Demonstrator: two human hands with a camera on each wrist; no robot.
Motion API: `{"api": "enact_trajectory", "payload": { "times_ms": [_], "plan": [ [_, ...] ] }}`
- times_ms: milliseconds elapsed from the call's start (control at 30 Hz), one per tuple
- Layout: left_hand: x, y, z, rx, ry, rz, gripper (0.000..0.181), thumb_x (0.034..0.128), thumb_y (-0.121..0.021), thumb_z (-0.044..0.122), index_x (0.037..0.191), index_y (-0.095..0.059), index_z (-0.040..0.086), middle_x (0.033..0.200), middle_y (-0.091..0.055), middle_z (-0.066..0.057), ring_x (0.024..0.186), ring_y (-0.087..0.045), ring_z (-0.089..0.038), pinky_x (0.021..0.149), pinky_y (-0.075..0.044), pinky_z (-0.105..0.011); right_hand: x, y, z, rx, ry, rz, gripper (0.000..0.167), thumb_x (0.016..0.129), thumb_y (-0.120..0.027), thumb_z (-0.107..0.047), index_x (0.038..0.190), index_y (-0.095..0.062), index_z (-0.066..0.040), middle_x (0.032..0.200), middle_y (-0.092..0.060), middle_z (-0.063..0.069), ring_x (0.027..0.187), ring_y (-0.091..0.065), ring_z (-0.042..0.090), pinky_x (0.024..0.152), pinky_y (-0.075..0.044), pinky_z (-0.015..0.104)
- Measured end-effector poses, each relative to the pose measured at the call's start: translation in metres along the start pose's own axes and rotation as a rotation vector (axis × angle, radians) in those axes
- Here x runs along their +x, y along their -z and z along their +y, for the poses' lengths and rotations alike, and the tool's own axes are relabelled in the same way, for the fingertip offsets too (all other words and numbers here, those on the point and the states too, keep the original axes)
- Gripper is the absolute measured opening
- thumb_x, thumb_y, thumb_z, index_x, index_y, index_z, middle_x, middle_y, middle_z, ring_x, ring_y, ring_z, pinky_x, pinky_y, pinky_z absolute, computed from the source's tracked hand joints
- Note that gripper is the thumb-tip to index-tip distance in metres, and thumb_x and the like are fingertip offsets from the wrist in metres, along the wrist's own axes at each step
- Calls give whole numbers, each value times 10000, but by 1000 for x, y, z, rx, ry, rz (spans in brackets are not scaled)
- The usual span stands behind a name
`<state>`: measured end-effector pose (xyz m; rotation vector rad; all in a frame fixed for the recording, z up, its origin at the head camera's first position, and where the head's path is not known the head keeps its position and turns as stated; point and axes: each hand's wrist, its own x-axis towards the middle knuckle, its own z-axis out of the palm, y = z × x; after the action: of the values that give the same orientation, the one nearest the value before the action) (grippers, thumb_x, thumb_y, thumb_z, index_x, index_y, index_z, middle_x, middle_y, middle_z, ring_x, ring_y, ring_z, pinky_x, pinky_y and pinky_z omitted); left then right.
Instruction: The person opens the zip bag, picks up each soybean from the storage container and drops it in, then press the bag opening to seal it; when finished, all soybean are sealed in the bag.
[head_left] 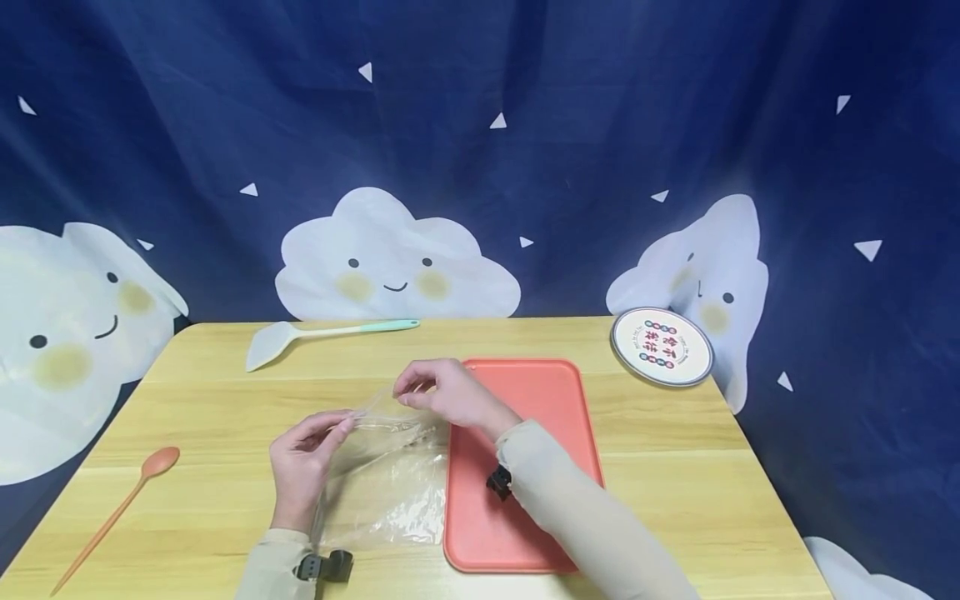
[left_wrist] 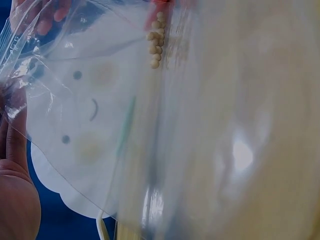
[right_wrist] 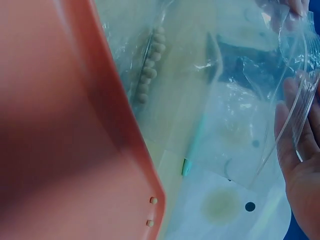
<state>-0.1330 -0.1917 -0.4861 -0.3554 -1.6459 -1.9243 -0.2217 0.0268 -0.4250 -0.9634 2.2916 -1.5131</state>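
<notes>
A clear plastic zip bag (head_left: 397, 500) hangs between my two hands over the table, beside the tray's left edge. My left hand (head_left: 303, 462) pinches its upper left edge between thumb and fingers. At the upper right, my right hand (head_left: 450, 392) grips the zip strip with curled fingers. Several round beige beans (left_wrist: 156, 42) are gathered in a row at the bottom of the bag. The salmon-red tray (head_left: 525, 400) lies under my right forearm. Two loose beans (right_wrist: 153, 200) sit in a corner of the tray.
A white spatula (head_left: 273, 343) with a mint handle lies along the back edge. To the left is an orange spoon (head_left: 159, 461). An oval plate (head_left: 663, 348) with printed characters sits at the back right corner. Behind the table (head_left: 675, 475) hangs a dark blue curtain (head_left: 570, 150).
</notes>
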Motion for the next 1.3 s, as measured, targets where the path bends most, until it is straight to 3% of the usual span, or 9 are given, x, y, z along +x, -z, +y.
{"api": "enact_trajectory", "payload": {
  "times_ms": [233, 433, 567, 667, 800, 967, 1100, 1300],
  "plan": [
    [-2, 0, 0, 34, 27, 12, 130, 772, -663, -262, 890, -652, -208, 900, -714, -208, 792, -711, -177, 724, -576, -228, -6, 11, 10, 65, 105, 145, 101, 905, -692, -46, 1000, -716, -69, 1008, -661, -44, 954, -636, 117, 869, -538, 354],
    [-3, -2, 1, 63, 56, 26, 122, 770, -667, -260, 880, -647, -210, 899, -723, -167, 790, -710, -164, 724, -576, -232, -14, 32, 21, 93, 66, 292, 136, 880, -705, -12, 1016, -712, -22, 992, -674, -5, 951, -645, 172, 864, -544, 391],
    [-4, -2, 1, 64, 47, 21, 129, 767, -657, -274, 881, -642, -216, 903, -725, -161, 796, -710, -158, 730, -575, -231, -18, 44, 30, 16, 27, 332, 146, 869, -700, 16, 1009, -711, -23, 975, -679, 7, 944, -654, 184, 881, -541, 393],
    [-4, -2, 1, 58, 34, 14, 133, 768, -653, -277, 885, -642, -216, 903, -723, -177, 800, -711, -160, 734, -575, -232, -19, 51, 38, -82, -28, 313, 156, 867, -695, 21, 1016, -701, -26, 975, -683, 29, 948, -654, 206, 880, -541, 410],
    [-3, -1, 1, 34, 17, 3, 129, 772, -651, -275, 888, -640, -220, 900, -707, -229, 802, -712, -174, 737, -576, -235, -19, 57, 55, -210, -123, 225, 189, 879, -704, -4, 1067, -688, 1, 1017, -674, 83, 960, -642, 245, 870, -540, 408],
    [-2, 0, -1, 65, 39, 9, 110, 787, -686, -223, 889, -648, -207, 895, -716, -199, 774, -712, -169, 723, -582, -256, -14, 58, 73, -351, -213, 137, 213, 899, -715, -70, 1105, -703, -17, 1051, -674, 53, 972, -642, 206, 862, -528, 338],
    [-2, 1, -2, 68, 50, 16, 115, 798, -713, -176, 889, -649, -205, 892, -715, -202, 759, -712, -174, 718, -584, -266, -8, 58, 83, -441, -237, 96, 221, 901, -724, -108, 1113, -716, -46, 1049, -672, 19, 997, -633, 195, 902, -507, 340],
    [-2, 0, -2, 31, 18, 1, 104, 796, -670, -230, 896, -643, -214, 892, -706, -233, 786, -715, -183, 726, -581, -251, 1, 56, 94, -583, -256, 49, 204, 892, -743, -148, 1092, -737, -109, 992, -634, -15, 945, -617, 168, 883, -500, 335]
  ]
}}
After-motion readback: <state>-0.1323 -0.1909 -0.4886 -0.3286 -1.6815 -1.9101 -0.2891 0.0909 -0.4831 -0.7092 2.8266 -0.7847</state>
